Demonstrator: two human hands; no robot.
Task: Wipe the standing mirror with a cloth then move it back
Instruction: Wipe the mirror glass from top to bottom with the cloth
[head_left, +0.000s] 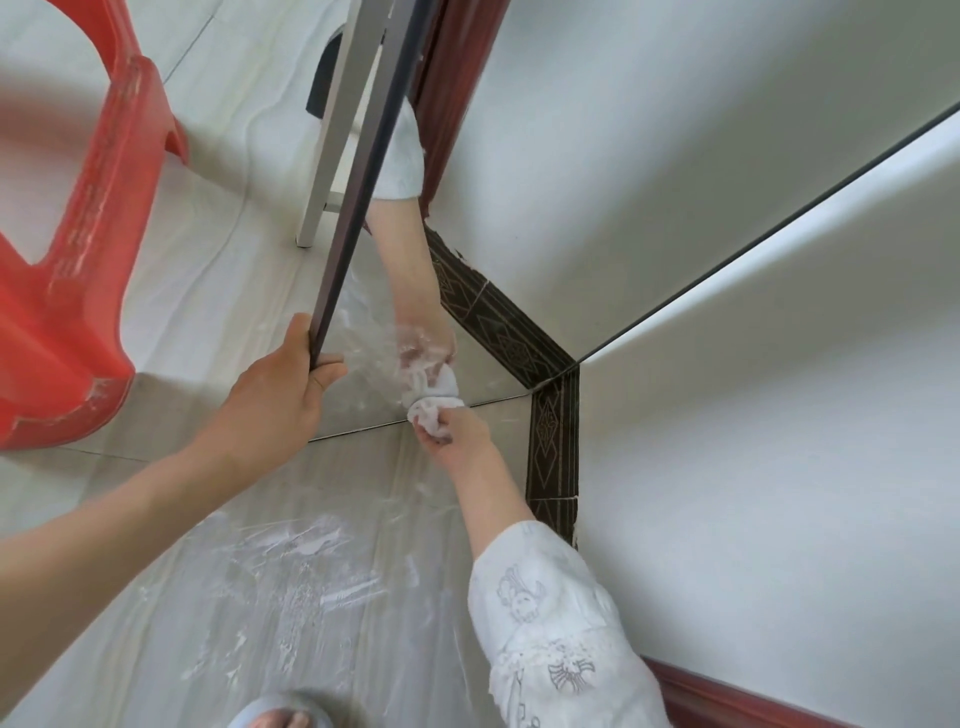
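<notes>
Wiping is under way at the mirror's lowest edge. The right hand (457, 431) has its fingers curled round a bunched white cloth (434, 410) and presses it against the glass just above the bottom edge of the standing mirror (467, 291), right of that edge's middle. The hand's reflection meets the cloth from above, which shows the contact. The left hand (283, 384) grips the mirror's dark frame (358, 208) near its lower left corner, thumb on the outer side and fingers wrapped onto the glass side, apparently steadying the mirror, which looks tilted.

Outward from the cloth, the glass to its left, toward the gripped corner, carries whitish smears and streaks, so that patch reads as wet or unfinished. The upper glass reflects a pale wall and a patterned dark skirting band (553, 441) cleanly; whether it was wiped cannot be told. A white support leg (332, 140) shows behind the frame.

Below the mirror, the floor (156, 597) bears chalky white streaks. A red plastic chair (78, 291) stands left of the mirror, well apart from the frame. A slippered foot (283, 714) shows at the near edge.

Judgement: the wiping step is in progress, probably late, since work sits at the bottom edge. Clearing the smears and moving the mirror back are not yet done.
</notes>
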